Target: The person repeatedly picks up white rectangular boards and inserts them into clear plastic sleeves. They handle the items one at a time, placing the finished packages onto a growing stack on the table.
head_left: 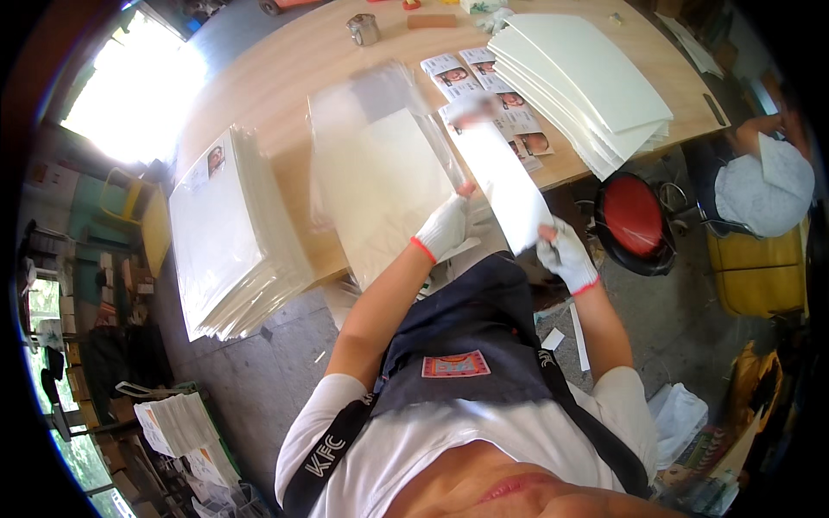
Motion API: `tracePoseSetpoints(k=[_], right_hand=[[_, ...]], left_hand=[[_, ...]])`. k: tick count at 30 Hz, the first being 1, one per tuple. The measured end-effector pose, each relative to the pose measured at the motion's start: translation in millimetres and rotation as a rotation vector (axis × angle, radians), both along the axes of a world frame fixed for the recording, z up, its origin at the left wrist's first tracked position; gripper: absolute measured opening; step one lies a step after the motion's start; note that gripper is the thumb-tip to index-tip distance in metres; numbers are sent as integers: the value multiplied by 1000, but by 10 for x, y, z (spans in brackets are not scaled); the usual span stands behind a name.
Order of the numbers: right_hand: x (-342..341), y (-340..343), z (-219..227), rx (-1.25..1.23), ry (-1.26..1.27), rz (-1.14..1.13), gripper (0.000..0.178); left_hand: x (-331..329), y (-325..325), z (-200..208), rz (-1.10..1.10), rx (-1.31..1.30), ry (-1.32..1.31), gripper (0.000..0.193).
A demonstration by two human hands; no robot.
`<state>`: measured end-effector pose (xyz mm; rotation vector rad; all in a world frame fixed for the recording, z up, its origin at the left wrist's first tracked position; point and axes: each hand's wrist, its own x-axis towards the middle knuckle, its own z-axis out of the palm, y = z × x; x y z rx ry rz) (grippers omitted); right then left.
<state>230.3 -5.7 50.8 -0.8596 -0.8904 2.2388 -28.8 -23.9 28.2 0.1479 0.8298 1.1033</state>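
Both hands wear white work gloves with red cuffs and bare fingertips. My left hand [445, 226] is closed at the near right edge of a clear plastic bag [324, 129], fingers partly hidden. A cream-white board [371, 186] lies in or under the bag; I cannot tell which. In my right hand [567, 255], the near end of a long white card [509, 186] is pinched between thumb and fingers. This card slants away over the table edge, its far printed end smeared by motion. Beyond it lie several printed cards [453, 78] with portrait photos.
A thick stack of bagged white boards [220, 224] overhangs the table's left edge. Fanned white boards [587, 78] lie at the far right. A metal cup [363, 30] stands at the back of the wooden table [285, 78]. Right of me is a red-seated stool [635, 216].
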Motion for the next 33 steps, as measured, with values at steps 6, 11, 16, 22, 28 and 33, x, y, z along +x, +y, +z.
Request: tracePoseSetpoints(k=[6,11,16,22,28,33], right_hand=[[722,-458,-318,-9,-160,93,20],[1028,-198,-680,352,-634,-404,16],[202,30,912,1200,-597,-451,21],[-113,198,1391,1722,-725,-313,21],[-27,141,1340,1331,-563,-189,11],[176,291,1118,734,-466,-87,9]], left_hand=[[366,254,-150,397,50,189,19],[729,94,360,401,255,497,9],[958,-50,582,322,543,649,21],[1048,-195,915,191,614,760,22],[1029,-233,955,158,733,998,12],[1053,-246,920,-26,691,942,14]])
